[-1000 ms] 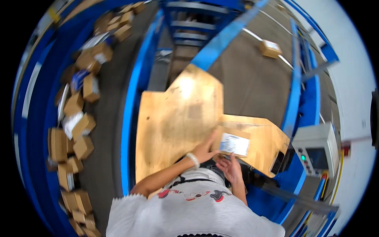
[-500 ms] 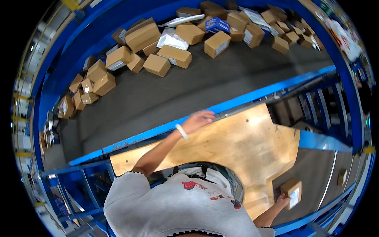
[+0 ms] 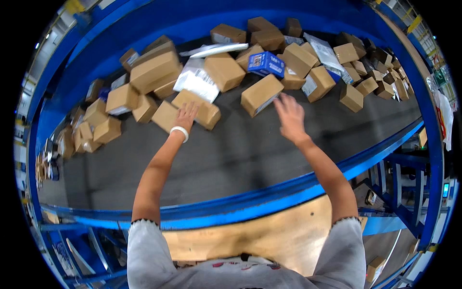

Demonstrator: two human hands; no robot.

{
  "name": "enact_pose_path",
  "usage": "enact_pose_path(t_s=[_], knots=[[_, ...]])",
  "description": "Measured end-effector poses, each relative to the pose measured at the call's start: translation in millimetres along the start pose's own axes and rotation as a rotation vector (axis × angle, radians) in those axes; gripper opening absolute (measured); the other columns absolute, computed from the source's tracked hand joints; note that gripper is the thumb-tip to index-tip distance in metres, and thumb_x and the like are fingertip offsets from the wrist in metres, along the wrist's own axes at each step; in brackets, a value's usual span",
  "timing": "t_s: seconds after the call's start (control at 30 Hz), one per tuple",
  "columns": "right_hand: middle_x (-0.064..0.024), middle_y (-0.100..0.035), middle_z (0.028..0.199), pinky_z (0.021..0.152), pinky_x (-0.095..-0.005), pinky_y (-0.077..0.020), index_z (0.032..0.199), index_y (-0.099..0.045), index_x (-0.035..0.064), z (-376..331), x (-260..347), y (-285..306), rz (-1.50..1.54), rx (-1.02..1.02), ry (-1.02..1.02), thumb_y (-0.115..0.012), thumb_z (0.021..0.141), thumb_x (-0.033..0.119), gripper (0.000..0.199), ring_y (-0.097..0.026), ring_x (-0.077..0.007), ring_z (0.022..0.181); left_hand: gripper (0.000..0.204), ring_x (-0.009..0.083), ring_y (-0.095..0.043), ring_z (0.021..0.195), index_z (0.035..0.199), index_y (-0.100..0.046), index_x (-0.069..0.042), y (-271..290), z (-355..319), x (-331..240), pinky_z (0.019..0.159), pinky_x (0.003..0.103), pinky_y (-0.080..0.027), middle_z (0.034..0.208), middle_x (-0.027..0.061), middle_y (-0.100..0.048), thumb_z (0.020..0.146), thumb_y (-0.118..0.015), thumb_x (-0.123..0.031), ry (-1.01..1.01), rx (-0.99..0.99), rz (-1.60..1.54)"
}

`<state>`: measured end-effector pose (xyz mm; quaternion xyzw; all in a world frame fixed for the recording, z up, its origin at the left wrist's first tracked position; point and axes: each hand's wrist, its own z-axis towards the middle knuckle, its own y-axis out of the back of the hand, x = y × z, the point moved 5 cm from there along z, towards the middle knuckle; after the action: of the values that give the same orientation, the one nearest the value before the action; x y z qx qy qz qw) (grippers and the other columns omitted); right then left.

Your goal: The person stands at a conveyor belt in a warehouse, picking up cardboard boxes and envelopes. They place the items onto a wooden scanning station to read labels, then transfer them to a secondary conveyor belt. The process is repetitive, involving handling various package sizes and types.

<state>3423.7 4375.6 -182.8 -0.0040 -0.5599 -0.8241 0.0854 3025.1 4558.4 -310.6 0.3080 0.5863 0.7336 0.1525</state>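
My left hand, with a white band at the wrist, lies stretched out over the near side of a brown cardboard box. Another brown carton sits against that box on its left, partly behind the hand. My right hand reaches over the belt with its fingers apart, at the right end of a tilted cardboard box with a label on its near face. Whether those fingertips touch the box I cannot tell. Neither hand grips anything. Behind the boxes lie a white mailer bag and a blue printed box.
A dark conveyor belt curves across, its far side heaped with several cartons and mailers. Its blue near rail runs under my forearms, above a wooden board. At lower right, a small carton sits on a second belt.
Both hands have moved forward over the belt to the boxes. My right hand has let go of the small carton at lower right. The view has shifted toward the heap.
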Motion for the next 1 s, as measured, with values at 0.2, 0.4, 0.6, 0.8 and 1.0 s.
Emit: enact_pose_path(t_s=[0.2, 0.4, 0.6, 0.8, 1.0], knots=[[-0.0104, -0.038, 0.163, 0.122, -0.0665, -0.0206, 0.155, -0.044, 0.0188, 120, -53, -169, -0.298, 0.032, 0.193, -0.059, 0.097, 0.019, 0.060, -0.034, -0.0326, 0.152, 0.069, 0.0353, -0.026, 0.156, 0.161, -0.034, -0.019, -68, 120, -40, 0.125, 0.053, -0.027, 0.171, 0.0096, -0.026, 0.097, -0.056, -0.009, -0.100, 0.085, 0.080], [-0.0167, -0.049, 0.147, 0.124, -0.0581, -0.0241, 0.150, -0.040, 0.0018, 40, -65, -122, 0.255, 0.354, -0.065, -0.095, 0.060, 0.029, 0.109, -0.040, -0.0361, 0.144, 0.094, 0.0395, -0.038, 0.146, 0.154, -0.044, -0.014, -20, 47, -114, 0.126, 0.060, -0.018, 0.151, 0.0149, -0.049, 0.071, -0.085, -0.031, -0.294, 0.287, 0.002], [-0.0163, -0.060, 0.138, 0.110, -0.0407, -0.0465, 0.145, -0.045, -0.0012, -183, -171, 122, 1.331, -0.219, -0.689, -0.090, 0.076, 0.028, 0.088, -0.059, -0.0272, 0.129, 0.109, 0.0401, -0.052, 0.127, 0.151, -0.048, -0.011, 90, -43, -283, 0.115, 0.056, -0.035, 0.131, 0.0165, -0.058, 0.058, -0.092, -0.046, -0.229, 0.141, -0.440], [-0.0101, -0.064, 0.134, 0.100, -0.0439, -0.0543, 0.144, -0.050, 0.0057, -626, -116, 272, 1.512, -1.091, -1.418, -0.069, 0.096, 0.038, 0.061, -0.064, -0.0240, 0.123, 0.096, 0.0336, -0.059, 0.120, 0.152, -0.049, -0.005, 185, -2, -375, 0.107, 0.047, -0.044, 0.128, 0.0163, -0.061, 0.068, -0.088, -0.030, -0.075, -0.106, -1.004], [-0.0189, -0.059, 0.141, 0.101, -0.0641, -0.0494, 0.148, -0.048, 0.0109, -870, 88, 265, 1.240, -1.532, -2.060, -0.046, 0.100, 0.069, 0.075, -0.059, -0.0376, 0.130, 0.084, 0.0289, -0.065, 0.117, 0.150, -0.052, 0.000, 380, 34, -602, 0.103, 0.041, -0.050, 0.128, 0.0179, -0.065, 0.076, -0.086, -0.025, -0.847, 0.330, -1.246]])
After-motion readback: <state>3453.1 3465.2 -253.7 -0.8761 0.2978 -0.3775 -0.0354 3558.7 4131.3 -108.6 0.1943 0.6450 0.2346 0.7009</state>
